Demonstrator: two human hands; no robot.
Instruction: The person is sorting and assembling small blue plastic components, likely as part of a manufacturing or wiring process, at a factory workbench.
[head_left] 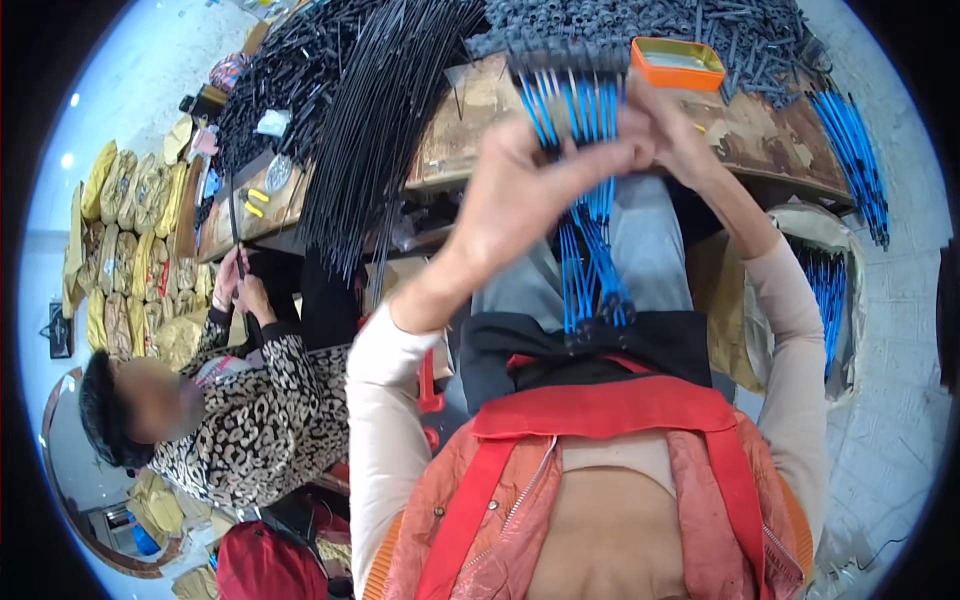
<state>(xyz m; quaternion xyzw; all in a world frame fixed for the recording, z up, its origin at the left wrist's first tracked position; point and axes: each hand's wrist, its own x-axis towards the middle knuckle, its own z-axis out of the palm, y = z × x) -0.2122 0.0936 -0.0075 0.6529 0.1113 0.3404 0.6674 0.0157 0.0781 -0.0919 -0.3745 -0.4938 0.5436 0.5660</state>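
Observation:
A bundle of thin blue rods with black ends (597, 205) stands in front of me. Its upper end meets the workbench edge, and its lower end rests against my dark apron. My left hand (525, 185) curls round the middle of the bundle, its thumb stretched across the front to the right. Against the bundle's right side, my right hand (665, 130) is closed, its fingertips meeting my left thumb. Motion blurs its fingers, and whatever they pinch is hidden. A dark band partly shows between the hands.
The wooden workbench (455, 135) carries piles of grey-black plastic parts (650, 30), long black rods (375, 130) and an orange tin (678, 65). More blue rods (850, 150) lean at the right, above an open sack (850, 290). A co-worker (265, 415) at left holds a black rod.

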